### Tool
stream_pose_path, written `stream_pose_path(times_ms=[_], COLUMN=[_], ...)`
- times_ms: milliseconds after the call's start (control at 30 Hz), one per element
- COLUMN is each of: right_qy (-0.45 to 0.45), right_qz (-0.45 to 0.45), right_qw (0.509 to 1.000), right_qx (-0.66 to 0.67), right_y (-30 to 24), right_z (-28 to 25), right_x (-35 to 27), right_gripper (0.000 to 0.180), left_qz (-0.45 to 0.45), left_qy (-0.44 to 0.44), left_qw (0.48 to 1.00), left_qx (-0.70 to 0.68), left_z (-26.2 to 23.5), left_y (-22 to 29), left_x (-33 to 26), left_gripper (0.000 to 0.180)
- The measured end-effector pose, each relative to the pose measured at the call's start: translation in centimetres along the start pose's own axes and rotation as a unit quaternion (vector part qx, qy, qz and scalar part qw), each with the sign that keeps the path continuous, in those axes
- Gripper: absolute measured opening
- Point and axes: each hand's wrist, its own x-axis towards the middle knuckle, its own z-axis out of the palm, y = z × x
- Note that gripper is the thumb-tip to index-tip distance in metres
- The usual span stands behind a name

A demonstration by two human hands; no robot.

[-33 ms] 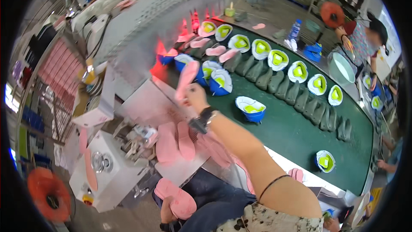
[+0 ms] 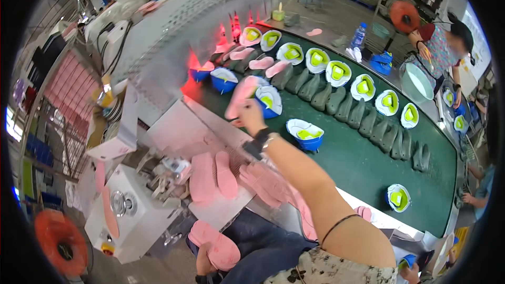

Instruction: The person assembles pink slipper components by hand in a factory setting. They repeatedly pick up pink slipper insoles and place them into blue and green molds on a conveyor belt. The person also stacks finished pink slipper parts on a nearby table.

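My right hand (image 2: 249,114) reaches over the near edge of the green conveyor belt (image 2: 347,179), its fingers closed on a pink insole (image 2: 242,96). That insole is blurred and tilted up, in front of blue shoe uppers (image 2: 270,106) with white linings and yellow-green filling. Low in the view, my left hand (image 2: 204,260) grips a small stack of pink insoles (image 2: 221,251) above my lap. Between the hands, more pink insoles (image 2: 204,179) lie on a white work surface, and another pile (image 2: 261,181) sits partly behind my right forearm.
Dark grey shoe soles (image 2: 321,97) and several blue uppers line the far side of the belt. A grey machine (image 2: 184,21) glowing red stands at the belt's far left end. A white box with a dial (image 2: 131,215) and an orange fan (image 2: 60,242) are at left. Another person (image 2: 447,42) works far right.
My right hand has moved slightly right with the pink insole, which now partly covers the blue uppers. My left hand and its stack stay nearly in place.
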Motion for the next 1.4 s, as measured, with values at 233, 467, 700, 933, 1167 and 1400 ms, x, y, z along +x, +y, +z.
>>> stream_pose_path(times_ms=[233,467,700,933,1167,1400], right_qy=[0.186,-0.200,-0.437,-0.233,-0.165,-0.146], right_qz=[-0.074,-0.092,-0.143,-0.089,-0.110,-0.334], right_qw=[0.943,0.970,0.822,0.927,0.929,0.789], right_qx=[-0.265,-0.103,-0.337,-0.281,-0.313,-0.494], right_y=[-2.9,-6.0,-1.1,6.1,4.7,-2.7], right_z=[-26.1,0.1,1.2,2.0,9.8,6.8], right_x=[15.6,-1.8,-30.6,-23.8,-16.4,-19.3], right_gripper=[0.016,0.020,0.025,0.034,0.041,0.028], left_qz=[-0.051,0.013,0.115,0.042,-0.033,-0.010], left_qy=[-0.030,0.013,0.012,-0.073,-0.123,-0.122], left_qw=[0.996,1.000,0.991,0.996,0.991,0.992], left_qx=[0.062,0.024,0.060,0.020,-0.034,-0.010], left_z=[4.4,4.3,6.9,3.5,2.0,-0.7], left_y=[2.6,1.3,1.1,0.8,-0.2,-0.2], left_x=[2.2,-0.5,0.1,-4.0,-6.0,-5.4], left_gripper=[0.046,0.042,0.031,0.038,0.049,0.044])
